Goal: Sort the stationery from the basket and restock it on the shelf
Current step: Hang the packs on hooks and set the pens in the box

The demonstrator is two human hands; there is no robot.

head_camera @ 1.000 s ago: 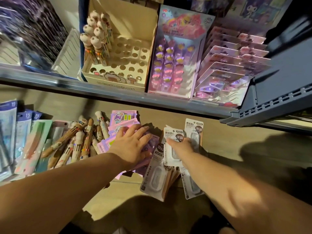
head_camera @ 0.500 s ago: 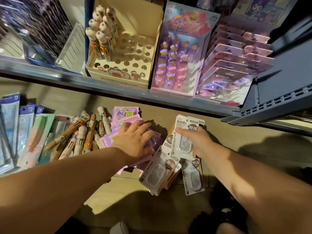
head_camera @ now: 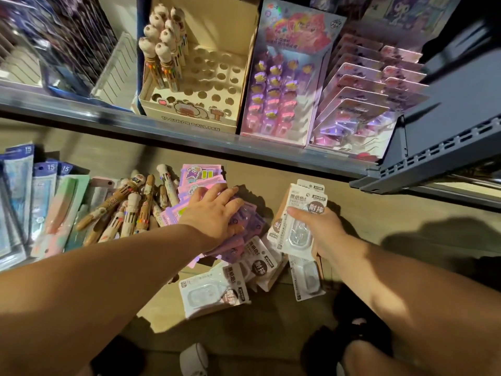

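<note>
Clutter on wooden lower shelf [head_camera: 366,213]: brown-and-cream multicolour pens [head_camera: 130,210] heaped left; left grip [head_camera: 214,215] flat, fingers straight, on pink-purple plastic packets [head_camera: 200,172]; right grip [head_camera: 322,226] pinches at least two white correction-tape packs [head_camera: 301,221]; about four lie loose at the front edge.

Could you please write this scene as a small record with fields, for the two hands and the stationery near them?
left hand: flat on the pink packs
right hand: grips a few white packs
spare white packs: lying loose beneath the right hand
loose pens: piled left of the pink packs
pen box: on the shelf, most holes empty
</note>
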